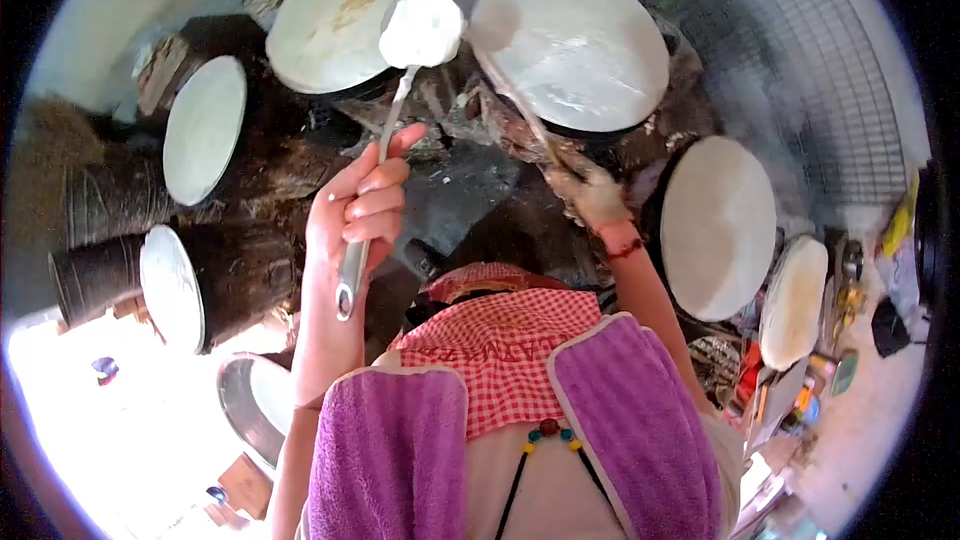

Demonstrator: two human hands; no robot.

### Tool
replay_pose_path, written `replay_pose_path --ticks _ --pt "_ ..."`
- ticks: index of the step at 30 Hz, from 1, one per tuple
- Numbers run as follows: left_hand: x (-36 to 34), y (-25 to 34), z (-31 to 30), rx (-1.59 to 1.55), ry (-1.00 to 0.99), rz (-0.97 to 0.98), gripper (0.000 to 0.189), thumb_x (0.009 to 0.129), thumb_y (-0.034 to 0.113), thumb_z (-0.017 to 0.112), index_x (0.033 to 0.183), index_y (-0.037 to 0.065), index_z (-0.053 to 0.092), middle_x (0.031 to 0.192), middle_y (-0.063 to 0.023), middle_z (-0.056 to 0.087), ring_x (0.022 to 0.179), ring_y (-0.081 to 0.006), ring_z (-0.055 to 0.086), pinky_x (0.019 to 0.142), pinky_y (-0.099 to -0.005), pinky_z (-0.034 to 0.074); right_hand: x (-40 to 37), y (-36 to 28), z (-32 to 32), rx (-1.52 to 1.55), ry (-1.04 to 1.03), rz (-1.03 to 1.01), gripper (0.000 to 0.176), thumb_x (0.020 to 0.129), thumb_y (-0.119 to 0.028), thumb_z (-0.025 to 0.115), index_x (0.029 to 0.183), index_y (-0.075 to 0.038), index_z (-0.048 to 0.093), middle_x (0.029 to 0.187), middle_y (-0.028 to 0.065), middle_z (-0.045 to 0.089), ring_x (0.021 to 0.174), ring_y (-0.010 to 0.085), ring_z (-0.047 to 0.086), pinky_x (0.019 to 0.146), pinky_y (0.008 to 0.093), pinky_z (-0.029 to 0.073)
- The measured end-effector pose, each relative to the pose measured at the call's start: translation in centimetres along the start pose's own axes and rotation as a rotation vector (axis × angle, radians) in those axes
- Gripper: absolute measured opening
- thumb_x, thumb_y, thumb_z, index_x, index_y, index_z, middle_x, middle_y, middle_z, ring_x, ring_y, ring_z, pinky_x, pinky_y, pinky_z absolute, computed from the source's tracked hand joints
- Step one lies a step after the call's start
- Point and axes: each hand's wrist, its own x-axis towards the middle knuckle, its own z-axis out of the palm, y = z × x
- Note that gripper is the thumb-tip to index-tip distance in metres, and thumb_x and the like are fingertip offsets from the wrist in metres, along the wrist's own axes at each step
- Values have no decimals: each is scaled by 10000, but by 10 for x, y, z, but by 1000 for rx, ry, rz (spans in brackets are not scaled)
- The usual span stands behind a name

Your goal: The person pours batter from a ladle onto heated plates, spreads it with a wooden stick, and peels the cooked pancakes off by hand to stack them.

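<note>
My left hand is wrapped round the handle of a metal ladle, its bowl coated in white batter and raised in front of me. Behind the ladle lies a round griddle with a white sheet on it, browned in one patch. In my right hand is a thin, flat wooden stick, whose far end reaches the left edge of another round griddle. That griddle is covered with wet, shiny white batter. White residue coats the fingers of my right hand.
More round white surfaces stand around me: two on the left and one close on the right. A pale round stack sits farther right. A metal basin is at lower left. Wire mesh lines the right wall.
</note>
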Motion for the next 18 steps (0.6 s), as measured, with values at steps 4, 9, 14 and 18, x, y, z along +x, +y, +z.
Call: replay_pose_path --ticks 4,9,14,18 --pt "-100 19 13 286 -120 261 507 999 112 363 1418 -80 152 720 -32 343 468 -60 286 336 -205 295 -10 -31 -36 -1 531 364 336 847 -267 680 1133 -95 640 779 29 635 533 94 528 453 212 419" --pt "-197 64 0 375 -52 525 480 1002 127 376 1444 30 214 698 -9 317 463 -50 269 346 -190 260 -38 10 42 -183 215 268 389 868 -151 654 1242 -83 574 943 35 649 735 65 572 564 214 464" --pt "-272 107 -40 143 272 607 355 994 141 415 1308 -23 434 650 32 273 450 -37 247 336 -188 226 -39 13 142 345 138 254 397 855 -132 663 1223 -35 552 828 52 649 571 113 583 435 245 432" --pt "-322 111 -73 -16 149 644 406 1001 134 370 1369 -34 332 665 30 290 440 -41 261 346 -199 267 20 13 129 607 -21 283 391 948 -221 464 1247 32 455 982 174 617 789 207 627 638 266 532"
